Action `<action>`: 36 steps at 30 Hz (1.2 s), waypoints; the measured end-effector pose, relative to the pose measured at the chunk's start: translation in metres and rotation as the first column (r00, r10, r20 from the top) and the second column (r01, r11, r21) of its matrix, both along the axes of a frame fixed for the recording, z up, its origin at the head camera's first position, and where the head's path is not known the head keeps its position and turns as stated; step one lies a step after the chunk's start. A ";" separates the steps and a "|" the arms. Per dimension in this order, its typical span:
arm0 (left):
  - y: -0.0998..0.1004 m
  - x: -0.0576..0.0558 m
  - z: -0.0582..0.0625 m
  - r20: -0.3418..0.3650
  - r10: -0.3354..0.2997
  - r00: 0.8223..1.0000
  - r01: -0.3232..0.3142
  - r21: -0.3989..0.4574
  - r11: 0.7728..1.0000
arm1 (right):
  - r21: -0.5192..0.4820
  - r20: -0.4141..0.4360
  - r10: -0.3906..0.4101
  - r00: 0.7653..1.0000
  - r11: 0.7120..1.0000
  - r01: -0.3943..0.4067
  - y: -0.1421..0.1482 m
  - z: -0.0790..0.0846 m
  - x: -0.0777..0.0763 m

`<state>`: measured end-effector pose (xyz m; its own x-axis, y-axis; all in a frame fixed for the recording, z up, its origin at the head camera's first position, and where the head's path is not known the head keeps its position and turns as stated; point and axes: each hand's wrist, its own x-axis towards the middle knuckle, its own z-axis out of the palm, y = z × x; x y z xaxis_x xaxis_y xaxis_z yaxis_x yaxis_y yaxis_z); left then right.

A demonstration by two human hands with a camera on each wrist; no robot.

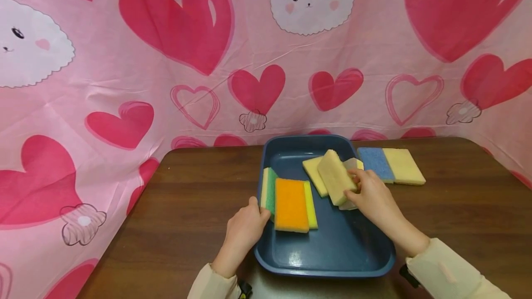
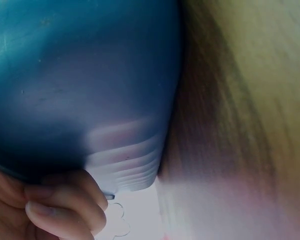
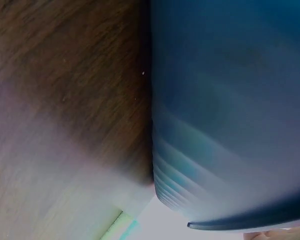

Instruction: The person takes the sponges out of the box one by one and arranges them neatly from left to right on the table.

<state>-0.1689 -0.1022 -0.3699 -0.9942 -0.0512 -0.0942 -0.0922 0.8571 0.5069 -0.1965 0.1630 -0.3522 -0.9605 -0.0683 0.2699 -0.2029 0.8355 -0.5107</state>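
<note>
A dark blue tray [image 1: 328,257] holds several sponges. My left hand [image 1: 246,223] grips its left rim, the fingers curled against the outer wall [image 2: 85,90] in the left wrist view. Beside that hand, a green-and-cream sponge [image 1: 269,190] leans on the inner wall. An orange-faced sponge [image 1: 292,204] lies partly over a bright yellow one [image 1: 311,206]. My right hand [image 1: 374,195] pinches the right edge of a tilted pale yellow sponge [image 1: 334,179]. Under and behind it are another yellow sponge [image 1: 314,173] and a pale whitish one [image 1: 354,165], partly hidden.
Outside the tray, at the back right, a blue sponge [image 1: 376,163] and a yellow sponge [image 1: 403,166] lie side by side on the brown wooden table [image 1: 187,197]. A pink heart-patterned cloth [image 1: 257,50] hangs behind the table and along its left side.
</note>
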 end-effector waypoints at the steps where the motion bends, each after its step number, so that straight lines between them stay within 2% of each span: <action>1: 0.000 0.000 0.000 0.002 0.000 1.000 0.000 0.002 1.000 | -0.004 -0.002 0.000 1.000 1.000 0.000 0.000 0.000 0.000; 13: 0.000 0.000 -0.001 0.009 0.008 1.000 -0.008 0.003 1.000 | -0.040 -0.064 0.003 0.998 0.999 -0.006 -0.003 -0.001 0.001; 26: -0.001 0.001 0.000 0.000 0.001 1.000 -0.001 0.006 1.000 | -0.138 -0.055 0.016 0.998 0.990 -0.024 -0.004 0.001 0.004; 36: 0.000 0.001 0.000 -0.002 0.000 1.000 0.000 0.007 1.000 | -0.206 -0.046 -0.014 0.999 0.979 0.005 -0.001 0.007 0.004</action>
<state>-0.1680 -0.1027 -0.3701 -0.9944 -0.0507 -0.0927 -0.0913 0.8537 0.5127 -0.1927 0.1622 -0.3453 -0.9468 0.0024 0.3218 -0.2231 0.7158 -0.6617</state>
